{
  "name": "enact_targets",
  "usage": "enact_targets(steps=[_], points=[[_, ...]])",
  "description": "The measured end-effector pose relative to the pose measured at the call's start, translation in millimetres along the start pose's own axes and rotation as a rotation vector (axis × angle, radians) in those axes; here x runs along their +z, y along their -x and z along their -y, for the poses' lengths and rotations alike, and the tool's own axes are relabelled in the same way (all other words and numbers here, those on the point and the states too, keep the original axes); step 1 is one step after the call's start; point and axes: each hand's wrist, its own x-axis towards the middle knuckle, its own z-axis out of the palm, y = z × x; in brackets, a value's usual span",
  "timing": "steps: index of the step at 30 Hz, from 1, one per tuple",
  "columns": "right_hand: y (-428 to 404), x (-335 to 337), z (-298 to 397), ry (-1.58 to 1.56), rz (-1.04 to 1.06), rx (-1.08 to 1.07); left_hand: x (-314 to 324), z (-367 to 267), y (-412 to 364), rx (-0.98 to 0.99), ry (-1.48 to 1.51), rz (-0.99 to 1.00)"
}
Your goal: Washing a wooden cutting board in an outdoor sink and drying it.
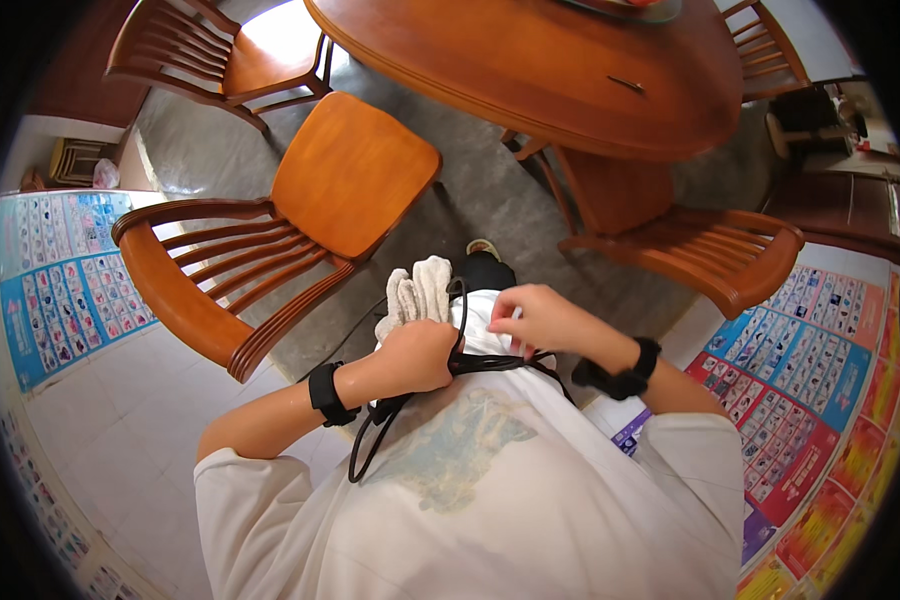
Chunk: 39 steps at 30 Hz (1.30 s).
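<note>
My left hand (416, 356), in front of my waist, is closed around off-white knit gloves (420, 292) and a looped black cable (487, 364). The gloves stick out beyond the fist, and one cable loop hangs over my white T-shirt (510, 510). Just to the right, my right hand (536, 322) is raised above the cable bundle with its fingers curled. A thin white item (519, 326) shows at its fingertips; what it is and whether it is gripped are unclear. Both wrists wear black straps.
A wooden chair (352, 180) stands ahead to the left, another (270, 56) behind it. A round wooden table (555, 75) bears a small thin object (626, 83). A further chair (690, 240) is tucked at its right. Posters (795, 360) cover surfaces at both sides.
</note>
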Motion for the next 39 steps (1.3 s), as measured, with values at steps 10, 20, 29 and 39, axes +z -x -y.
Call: enact_targets(steps=[10,20,29,39], points=[[-46,0,-8,-0.213,0.721,0.015,-18,-11,15,0.021,0.007,-0.061],[-56,19,-4,-0.017,0.837,-0.106,-20,-19,22,0.064,0.015,-0.021],[-49,25,-2,0.308,0.680,-0.501,-22,-20,25,0.069,0.179,0.019],[-55,47,-22,0.344,0.443,-0.759,-31,-24,26,0.068,0.320,0.100]])
